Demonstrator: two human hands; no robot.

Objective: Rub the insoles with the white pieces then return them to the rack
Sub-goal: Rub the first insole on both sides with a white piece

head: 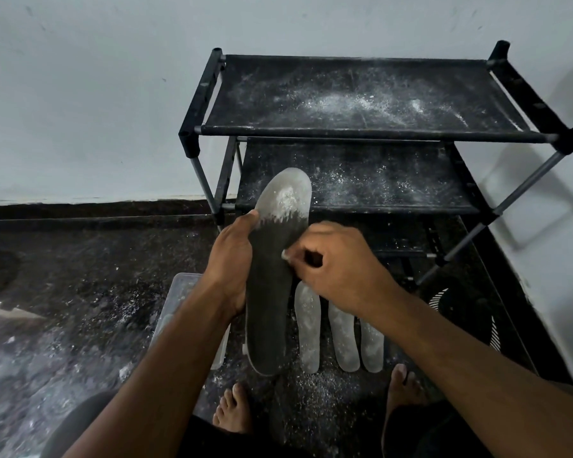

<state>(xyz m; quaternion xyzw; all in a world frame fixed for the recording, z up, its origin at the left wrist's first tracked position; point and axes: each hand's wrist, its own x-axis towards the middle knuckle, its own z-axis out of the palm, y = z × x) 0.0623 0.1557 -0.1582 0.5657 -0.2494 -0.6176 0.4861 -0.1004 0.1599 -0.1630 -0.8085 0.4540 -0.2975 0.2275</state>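
Head view, the only one: your left hand [230,256] grips the dark insole [272,292] along its left edge, thumb tip hooked over the rim near the powdered toe, fingers curled behind; you hold it lengthwise, toe toward 12 o'clock and heel toward 6, so the whole top face lies open to the other hand. Your right hand [338,262] comes in from 3 o'clock, fingers curled, pinching a small white piece [284,254] against the insole's right edge at mid-length; the piece is mostly hidden by the fingertips, so its shape I cannot tell. White already covers the toe end; the middle and heel are still dark, so by my reckoning the rubbing is part done and should work down toward 6.

Three pale insoles [339,338] lie side by side on the dark floor [80,292] at 5 o'clock of the held one, likely done and waiting. The rack [361,132] stands at 1 o'clock, its fabric shelves dusted white and holding no insoles; a clear tub [182,285] sits at 7 o'clock under your left forearm, perhaps for the pieces. Your bare feet [234,408] are at 6 o'clock.
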